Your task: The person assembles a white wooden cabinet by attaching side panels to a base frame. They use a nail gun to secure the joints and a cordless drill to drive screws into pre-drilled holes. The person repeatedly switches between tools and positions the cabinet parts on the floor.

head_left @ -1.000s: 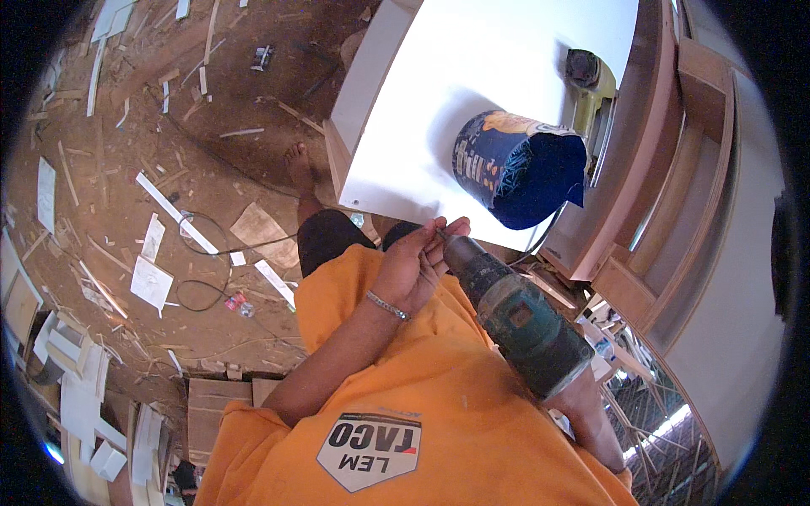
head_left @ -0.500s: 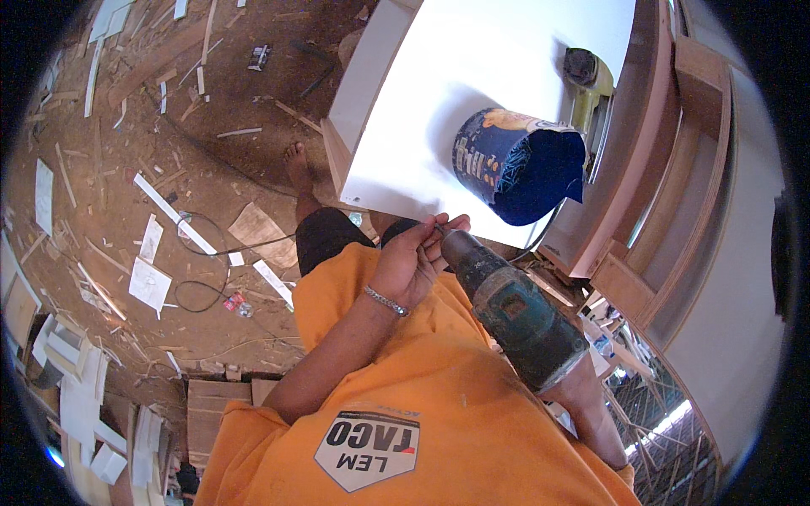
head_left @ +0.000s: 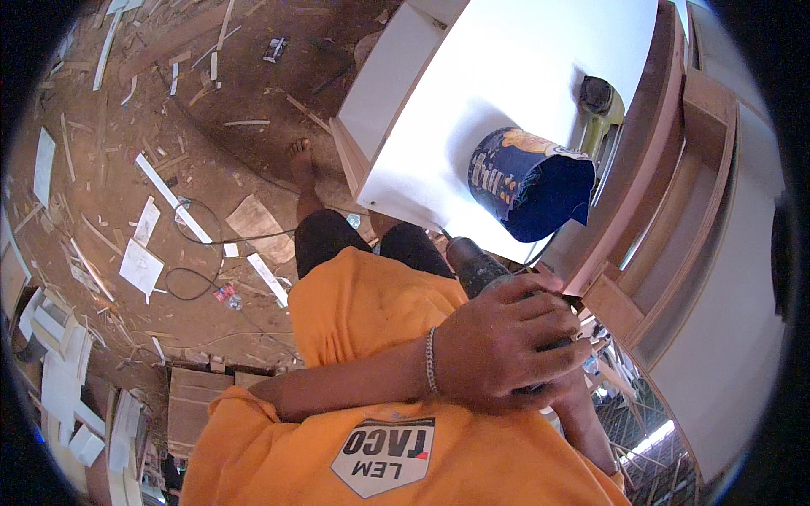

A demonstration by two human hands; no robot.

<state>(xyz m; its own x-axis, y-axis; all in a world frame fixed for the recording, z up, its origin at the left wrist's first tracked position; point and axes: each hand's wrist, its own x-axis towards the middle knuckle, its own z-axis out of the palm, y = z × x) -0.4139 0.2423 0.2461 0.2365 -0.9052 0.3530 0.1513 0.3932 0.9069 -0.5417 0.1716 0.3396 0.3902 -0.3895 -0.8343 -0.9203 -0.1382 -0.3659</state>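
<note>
My left hand, a thin bracelet at its wrist, is wrapped over the dark green body of a cordless drill. My right hand sits beneath it on the drill's grip and is mostly hidden, with only the wrist and forearm showing at the lower right. The drill's chuck points up at the near edge of a white cabinet panel, and its bit touches that edge. A dark blue bag lies on the panel just beyond the drill.
A yellow-green power tool rests at the panel's far right edge. A brown wooden frame runs along the right. The dirt floor on the left is strewn with wood offcuts and a black cable. My bare foot stands by the cabinet.
My left hand has moved from the drill's chuck to wrap over its body. The drill has swung up and forward, so its bit now meets the panel's edge.
</note>
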